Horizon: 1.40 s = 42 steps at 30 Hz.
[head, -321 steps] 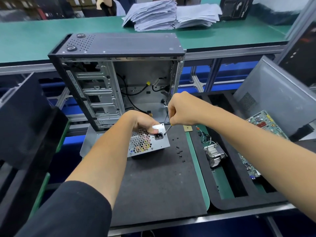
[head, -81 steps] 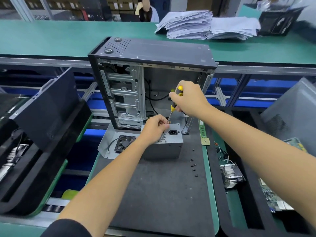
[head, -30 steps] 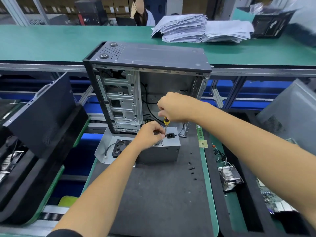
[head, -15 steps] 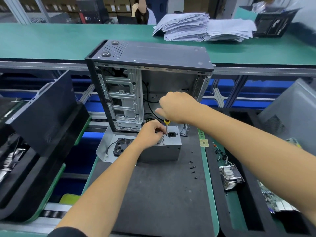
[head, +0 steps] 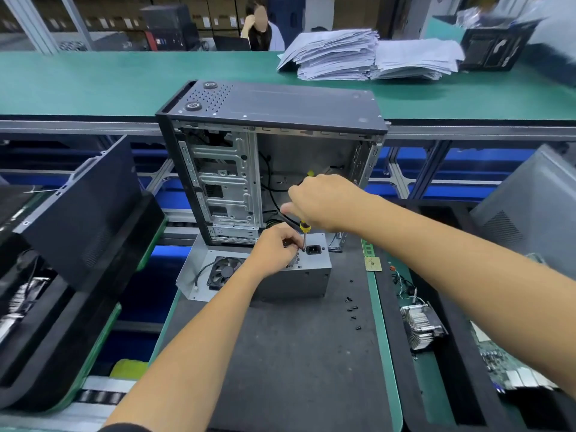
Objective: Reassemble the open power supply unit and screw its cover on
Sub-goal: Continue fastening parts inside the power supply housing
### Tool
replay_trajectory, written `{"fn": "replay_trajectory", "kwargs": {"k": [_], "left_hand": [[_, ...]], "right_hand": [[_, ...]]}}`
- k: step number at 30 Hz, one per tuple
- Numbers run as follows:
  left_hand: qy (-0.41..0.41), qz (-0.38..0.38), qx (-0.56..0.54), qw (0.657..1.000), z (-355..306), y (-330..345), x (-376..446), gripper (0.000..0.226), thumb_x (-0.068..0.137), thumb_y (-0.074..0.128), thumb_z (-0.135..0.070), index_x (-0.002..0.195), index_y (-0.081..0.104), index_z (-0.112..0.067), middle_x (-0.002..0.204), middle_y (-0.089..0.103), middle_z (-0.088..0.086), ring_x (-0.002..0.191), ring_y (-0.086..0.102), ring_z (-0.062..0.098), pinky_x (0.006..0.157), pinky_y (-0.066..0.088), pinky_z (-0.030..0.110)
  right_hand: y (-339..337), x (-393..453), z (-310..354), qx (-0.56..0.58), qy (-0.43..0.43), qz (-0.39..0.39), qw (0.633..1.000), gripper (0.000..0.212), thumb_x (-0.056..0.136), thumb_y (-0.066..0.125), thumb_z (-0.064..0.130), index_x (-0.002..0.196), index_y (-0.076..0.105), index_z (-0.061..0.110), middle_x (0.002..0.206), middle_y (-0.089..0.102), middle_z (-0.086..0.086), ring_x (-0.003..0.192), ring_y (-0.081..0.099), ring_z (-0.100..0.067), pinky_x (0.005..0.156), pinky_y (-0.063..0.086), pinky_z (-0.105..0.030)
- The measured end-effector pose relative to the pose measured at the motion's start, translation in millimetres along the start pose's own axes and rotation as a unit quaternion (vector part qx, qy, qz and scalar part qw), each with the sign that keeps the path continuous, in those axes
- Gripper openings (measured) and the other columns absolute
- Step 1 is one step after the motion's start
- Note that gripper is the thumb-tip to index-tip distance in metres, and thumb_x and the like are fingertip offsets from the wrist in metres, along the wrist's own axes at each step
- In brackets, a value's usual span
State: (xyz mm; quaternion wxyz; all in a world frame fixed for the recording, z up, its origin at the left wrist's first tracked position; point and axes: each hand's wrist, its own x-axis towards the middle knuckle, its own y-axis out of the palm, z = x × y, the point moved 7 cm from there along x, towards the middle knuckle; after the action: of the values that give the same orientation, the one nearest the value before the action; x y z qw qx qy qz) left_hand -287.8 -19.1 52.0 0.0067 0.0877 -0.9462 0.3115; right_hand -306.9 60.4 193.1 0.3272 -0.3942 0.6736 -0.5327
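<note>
My right hand (head: 324,202) grips the yellow-handled screwdriver (head: 304,232), shaft near upright, tip down on the power supply unit (head: 296,272). My left hand (head: 274,247) pinches at the tip on its upturned socket face. The unit lies long axis left-right on the worktop's dark mat (head: 280,353), before the open computer case (head: 268,163). Loose screws (head: 352,308) lie to the right.

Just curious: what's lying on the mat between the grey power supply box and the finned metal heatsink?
Head view: a scatter of small black screws on the dark mat.
</note>
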Motion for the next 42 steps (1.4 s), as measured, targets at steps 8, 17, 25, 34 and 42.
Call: {"fn": "replay_trajectory", "kwargs": {"k": [8,17,25,34,42], "left_hand": [[0.002,0.000,-0.002,1.000,-1,0,-1,0.037,0.082,0.057,0.004,0.070,0.062,-0.031,0.091,0.060,-0.006,0.085,0.058,0.007,0.072,0.039,0.004],[-0.003,0.007,0.005,1.000,1,1,1,0.037,0.081,0.057,0.003,0.068,0.062,-0.032,0.092,0.060,-0.004,0.085,0.057,0.011,0.075,0.042,0.018],[-0.007,0.001,0.003,1.000,1,1,1,0.035,0.081,0.056,0.003,0.070,0.063,-0.030,0.091,0.059,-0.006,0.084,0.057,0.009,0.073,0.040,0.013],[-0.008,0.005,0.006,1.000,1,2,4,0.031,0.081,0.056,0.002,0.072,0.064,-0.027,0.093,0.061,-0.003,0.082,0.058,0.010,0.070,0.042,0.015],[-0.011,0.002,0.009,1.000,2,2,4,0.034,0.082,0.056,0.001,0.070,0.062,-0.030,0.091,0.060,-0.005,0.081,0.057,0.008,0.067,0.040,0.006]], "right_hand": [[-2,-1,5,-0.010,-0.024,-0.013,1.000,0.027,0.101,0.039,0.035,0.083,0.040,0.014,0.075,0.040,-0.002,0.063,0.043,-0.023,0.056,0.034,-0.033],[7,-1,0,0.122,-0.045,0.047,0.990,0.008,0.088,0.054,0.012,0.084,0.049,0.016,0.092,0.048,-0.002,0.072,0.046,-0.017,0.062,0.040,-0.031],[13,1,-3,0.135,-0.025,0.073,0.988,0.010,0.090,0.052,0.016,0.091,0.042,0.013,0.093,0.037,-0.001,0.061,0.044,-0.018,0.054,0.036,-0.034],[12,2,-10,0.078,0.013,0.027,0.997,0.035,0.099,0.041,0.042,0.081,0.038,0.012,0.082,0.040,-0.001,0.060,0.044,-0.020,0.052,0.032,-0.033],[6,7,-6,0.032,0.018,0.007,0.999,0.039,0.100,0.044,0.031,0.066,0.039,0.013,0.064,0.044,-0.003,0.054,0.045,-0.019,0.045,0.031,-0.029]]}}
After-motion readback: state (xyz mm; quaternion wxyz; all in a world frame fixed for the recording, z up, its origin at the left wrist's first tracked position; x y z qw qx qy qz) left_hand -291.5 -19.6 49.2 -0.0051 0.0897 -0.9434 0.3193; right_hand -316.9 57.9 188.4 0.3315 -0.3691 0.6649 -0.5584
